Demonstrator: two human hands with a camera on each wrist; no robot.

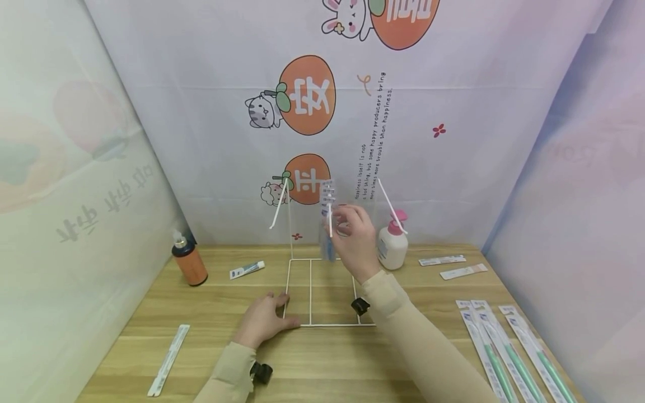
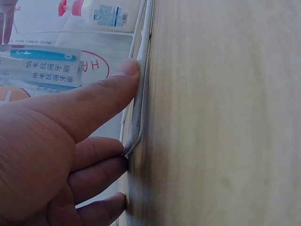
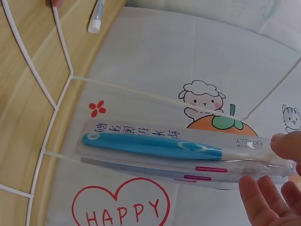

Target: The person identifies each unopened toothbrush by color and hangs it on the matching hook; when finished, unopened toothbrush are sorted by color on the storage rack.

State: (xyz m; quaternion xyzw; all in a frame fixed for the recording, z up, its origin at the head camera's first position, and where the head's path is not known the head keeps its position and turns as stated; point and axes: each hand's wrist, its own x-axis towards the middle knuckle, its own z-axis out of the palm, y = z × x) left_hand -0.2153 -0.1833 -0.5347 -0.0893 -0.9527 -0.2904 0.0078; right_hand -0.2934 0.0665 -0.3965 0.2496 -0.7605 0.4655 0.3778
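Blue toothbrush in clear plastic packaging (image 3: 155, 147), held upright above white wire rack frame (image 1: 311, 291) at centre of wooden bench (image 1: 211, 330). Right hand (image 1: 355, 238) pinches the pack's upper end, fingers curled. Left hand (image 1: 263, 319) lies flat, fingers straight, pressing frame's near-left corner. Orange bottle (image 1: 188, 262) stands far left

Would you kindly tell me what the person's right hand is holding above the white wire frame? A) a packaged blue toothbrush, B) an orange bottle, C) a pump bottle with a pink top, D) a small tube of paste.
A: the right hand pinches the top end of a clear packet holding a blue toothbrush, hanging it over the white wire frame, whose base the left hand touches.
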